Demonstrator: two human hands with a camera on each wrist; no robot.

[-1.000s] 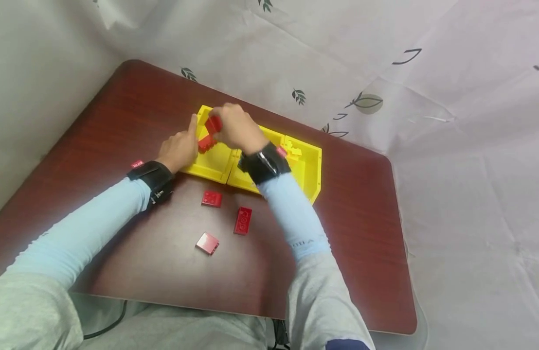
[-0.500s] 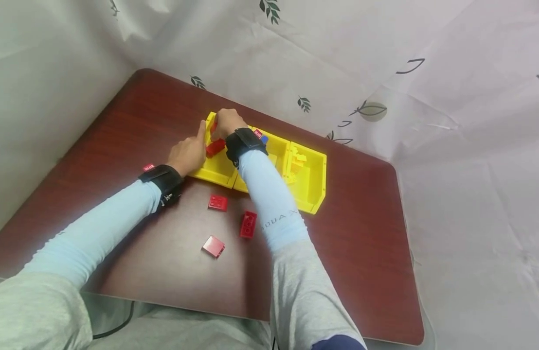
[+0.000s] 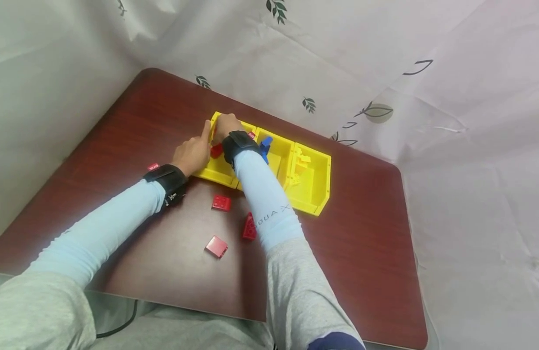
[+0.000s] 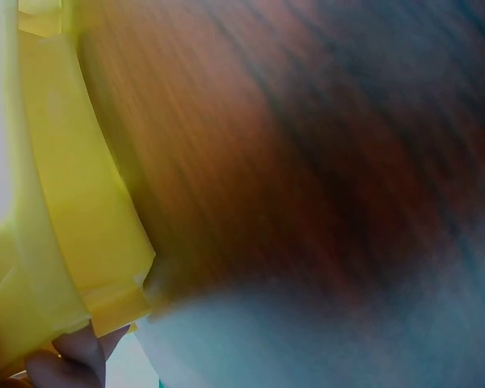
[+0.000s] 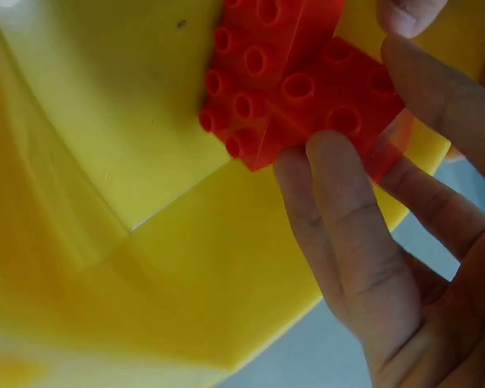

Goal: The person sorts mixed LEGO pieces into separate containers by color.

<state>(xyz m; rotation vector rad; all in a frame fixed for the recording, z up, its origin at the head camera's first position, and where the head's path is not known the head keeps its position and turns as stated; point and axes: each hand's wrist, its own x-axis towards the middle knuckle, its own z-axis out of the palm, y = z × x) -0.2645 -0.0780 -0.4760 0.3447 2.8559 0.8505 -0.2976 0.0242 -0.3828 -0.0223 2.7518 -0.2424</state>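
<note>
My right hand (image 3: 227, 125) reaches into the left one of three joined yellow bins (image 3: 214, 176). In the right wrist view, its thumb and fingers pinch a red toy brick (image 5: 339, 89) with round studs. Right against that brick lies a longer red brick (image 5: 246, 65), over the bin's yellow floor. My left hand (image 3: 191, 154) grips the left bin's outer wall, thumb pointing up along the rim. The left wrist view has the bin's side wall (image 4: 89, 178) with fingertips (image 4: 73, 360) curled at its lower corner.
Blue bricks (image 3: 265, 147) sit in the middle bin, small yellow bricks (image 3: 302, 159) in the right one. On the dark red table (image 3: 361, 253), nearer the body, lie three red bricks (image 3: 221, 202); the right forearm partly covers one. A pale patterned curtain (image 3: 339, 58) stands behind.
My right hand has lowered the red brick into the left bin, its forearm swinging left and uncovering the blue bricks. The left hand keeps its hold on the bin. The view has shifted slightly.
</note>
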